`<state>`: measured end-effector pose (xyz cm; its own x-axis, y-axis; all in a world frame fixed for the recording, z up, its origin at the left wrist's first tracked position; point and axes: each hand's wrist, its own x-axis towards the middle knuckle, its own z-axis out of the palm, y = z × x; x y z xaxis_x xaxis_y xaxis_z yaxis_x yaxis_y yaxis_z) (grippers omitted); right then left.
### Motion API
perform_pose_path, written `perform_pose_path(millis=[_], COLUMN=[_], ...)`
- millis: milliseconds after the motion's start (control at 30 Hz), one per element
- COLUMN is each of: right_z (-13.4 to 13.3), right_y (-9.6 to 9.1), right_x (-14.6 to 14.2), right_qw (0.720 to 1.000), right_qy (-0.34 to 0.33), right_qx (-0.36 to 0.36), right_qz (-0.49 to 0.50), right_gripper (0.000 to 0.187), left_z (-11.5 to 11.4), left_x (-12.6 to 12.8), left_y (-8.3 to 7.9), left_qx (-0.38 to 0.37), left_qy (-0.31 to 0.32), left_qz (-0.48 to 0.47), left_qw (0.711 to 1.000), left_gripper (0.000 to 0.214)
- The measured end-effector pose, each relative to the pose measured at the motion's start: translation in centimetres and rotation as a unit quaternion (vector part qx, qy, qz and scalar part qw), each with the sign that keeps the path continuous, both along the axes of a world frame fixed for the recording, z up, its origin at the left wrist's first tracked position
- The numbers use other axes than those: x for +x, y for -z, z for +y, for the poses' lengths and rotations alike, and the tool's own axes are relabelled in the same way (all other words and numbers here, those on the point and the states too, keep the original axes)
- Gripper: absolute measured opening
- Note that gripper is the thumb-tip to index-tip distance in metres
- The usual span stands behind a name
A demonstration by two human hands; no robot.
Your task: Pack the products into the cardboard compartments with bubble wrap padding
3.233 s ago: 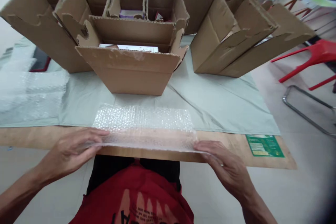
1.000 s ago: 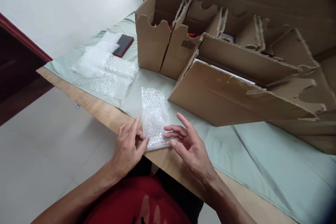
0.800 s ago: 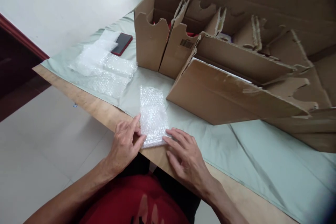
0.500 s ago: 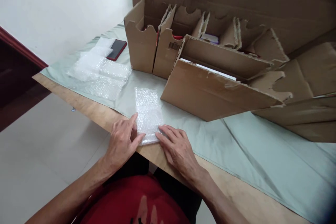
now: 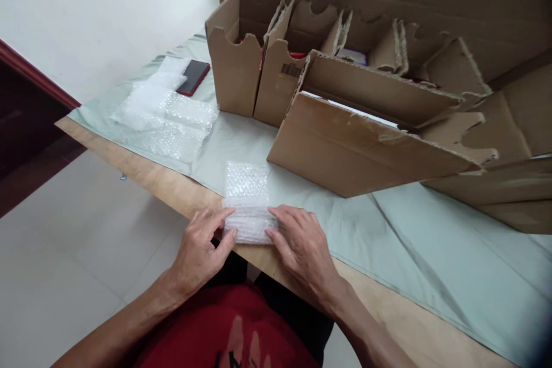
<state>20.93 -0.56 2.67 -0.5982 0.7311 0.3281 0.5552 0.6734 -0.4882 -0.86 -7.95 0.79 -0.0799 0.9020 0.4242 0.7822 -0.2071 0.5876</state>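
Observation:
A small folded piece of bubble wrap [image 5: 247,195] lies at the near edge of the wooden table [image 5: 172,191], partly on the pale green sheet [image 5: 388,247]. My left hand [image 5: 199,247] grips its near left corner with thumb and fingers pinched. My right hand [image 5: 302,244] holds the near right corner the same way. The near end of the wrap is rolled or folded up between both hands.
A low cardboard box [image 5: 353,144] with torn flaps stands just behind the wrap. Taller cardboard dividers [image 5: 235,66] stand at the back. A pile of bubble wrap sheets [image 5: 166,121] and a dark phone [image 5: 193,76] lie at the far left.
The long bubble wrap strip has been folded into a small piece. Since half a second ago both hands have drawn its near end up and over, starting a roll.

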Motion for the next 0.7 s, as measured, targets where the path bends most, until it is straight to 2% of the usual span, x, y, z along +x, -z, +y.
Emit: perform_pose_path(millis=[100, 200, 267, 333, 433, 500, 567, 633, 700], right_z=[-0.2, -0.2, -0.1, 0.0, 0.1, -0.1, -0.2, -0.3, -0.4], right_y=[0.1, 0.1, 0.1, -0.1, -0.5, -0.7, -0.6, -0.3, -0.1], right_x=[0.0, -0.3, -0.7, -0.9, -0.7, -0.4, -0.2, -0.1, -0.1], right_qw=[0.996, 0.988, 0.986, 0.988, 0.992, 0.991, 0.990, 0.993, 0.999], right_qy=[-0.039, -0.117, -0.131, -0.129, -0.119, -0.103, -0.081, -0.056, -0.023], right_qx=[0.071, 0.067, 0.057, 0.035, -0.030, -0.079, -0.112, -0.105, -0.038], right_qz=[-0.021, -0.075, -0.090, -0.073, -0.038, -0.024, -0.018, -0.013, -0.008], right_gripper=[0.022, 0.023, 0.024, 0.024, 0.024, 0.025, 0.027, 0.027, 0.027], left_z=[0.5, 0.5, 0.3, -0.2, -0.9, -1.2, -1.0, -0.4, 0.6], left_x=[-0.2, -0.4, -0.6, -0.8, -1.1, -1.2, -1.1, -1.0, -1.0], left_y=[0.2, 0.4, 0.4, 0.2, -0.1, -0.2, -0.2, -0.1, 0.0], left_qx=[-0.014, -0.013, -0.012, -0.012, 0.011, 0.021, 0.020, 0.015, 0.010], left_qy=[-0.003, -0.003, -0.013, -0.010, 0.045, 0.084, 0.097, 0.090, 0.079], left_qz=[0.012, 0.035, 0.054, 0.060, 0.055, 0.043, 0.018, -0.008, -0.018], left_qw=[1.000, 0.999, 0.998, 0.998, 0.997, 0.995, 0.995, 0.996, 0.997], left_gripper=[0.025, 0.024, 0.026, 0.032, 0.041, 0.039, 0.035, 0.029, 0.023])
